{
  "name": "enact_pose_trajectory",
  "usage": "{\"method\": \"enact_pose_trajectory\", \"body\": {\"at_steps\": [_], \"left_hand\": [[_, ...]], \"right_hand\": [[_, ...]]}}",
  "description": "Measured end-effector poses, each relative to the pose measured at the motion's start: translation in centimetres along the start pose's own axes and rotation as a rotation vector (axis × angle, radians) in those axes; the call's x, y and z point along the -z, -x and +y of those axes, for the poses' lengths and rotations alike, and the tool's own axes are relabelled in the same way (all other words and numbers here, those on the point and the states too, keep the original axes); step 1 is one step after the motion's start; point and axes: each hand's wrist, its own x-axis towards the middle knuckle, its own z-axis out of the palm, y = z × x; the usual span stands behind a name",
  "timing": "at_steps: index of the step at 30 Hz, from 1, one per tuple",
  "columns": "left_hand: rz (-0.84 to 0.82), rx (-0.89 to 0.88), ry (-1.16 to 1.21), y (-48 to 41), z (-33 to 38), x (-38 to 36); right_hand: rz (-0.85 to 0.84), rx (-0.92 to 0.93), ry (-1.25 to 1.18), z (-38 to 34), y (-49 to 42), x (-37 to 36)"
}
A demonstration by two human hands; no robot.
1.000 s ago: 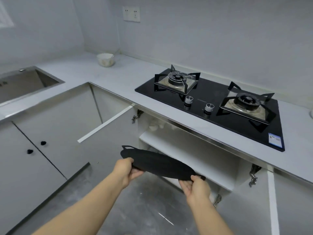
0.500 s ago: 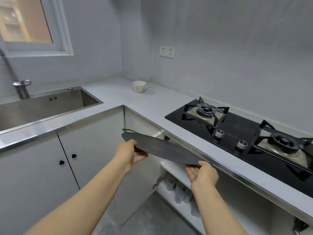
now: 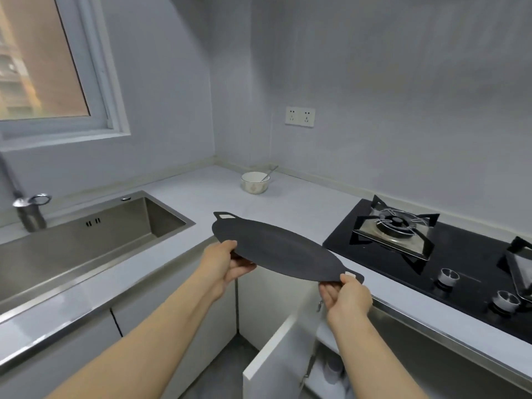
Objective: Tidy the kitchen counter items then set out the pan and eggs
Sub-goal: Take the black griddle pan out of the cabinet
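One flat black pan hangs over the counter edge; one bowl lies at its 12 o'clock, one sink at 9, one two-burner hob at 3. Two hands grip it: left hand pinches the 8 o'clock rim, right hand pinches the 4 o'clock handle.

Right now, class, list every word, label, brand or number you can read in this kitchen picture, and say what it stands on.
No text can be read anywhere.
Stove: a faint mark by the knobs, too small to read.
Bowl: a pale pattern, not letters.
Socket: no lettering shows.
Pan: plain black, no brand shows.
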Motion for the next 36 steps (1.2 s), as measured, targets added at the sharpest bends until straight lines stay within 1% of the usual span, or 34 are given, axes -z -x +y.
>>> {"method": "enact_pose_trajectory", "body": {"at_steps": [4, 8, 11, 13, 15, 18, 22, 25, 31, 34, 36], "left_hand": [[0.005, 0.049, 0.082, -3.9, 0.2, 0.3], [0.013, 0.078, 0.08, -9.6, -0.2, -0.4], [0.004, 0.099, 0.087, -13.6, -0.6, -1.6], [0.003, 0.116, 0.105, -17.4, -1.1, -3.5], [0.038, 0.122, 0.108, -20.2, -1.4, -4.9], [0.112, 0.149, 0.095, -24.5, -2.2, -6.8], [0.161, 0.175, 0.089, -29.7, -2.5, -9.6], [0.174, 0.201, 0.09, -31.9, -3.1, -10.8], [0.183, 0.238, 0.031, -35.8, -4.6, -12.8], [0.192, 0.243, -0.054, -36.9, -5.1, -13.4], [0.201, 0.288, -0.119, -37.6, -5.4, -13.8]], "right_hand": [[-0.009, 0.011, 0.051, 0.4, -2.9, -3.0], [-0.019, -0.006, 0.052, 0.7, -7.2, -5.5], [-0.011, -0.018, 0.075, 0.6, -10.8, -7.1], [-0.035, -0.02, 0.094, -0.2, -14.6, -8.8], [-0.045, -0.014, 0.108, -1.1, -17.8, -10.4], [-0.055, -0.054, 0.135, -2.2, -22.0, -12.5], [-0.051, -0.077, 0.186, -3.3, -28.0, -15.2], [-0.041, -0.107, 0.218, -3.4, -31.2, -16.2], [-0.004, -0.142, 0.193, -3.2, -36.6, -17.0], [0.003, -0.16, 0.161, -3.3, -37.8, -17.4], [0.005, -0.187, 0.15, -3.4, -38.4, -17.8]]}}
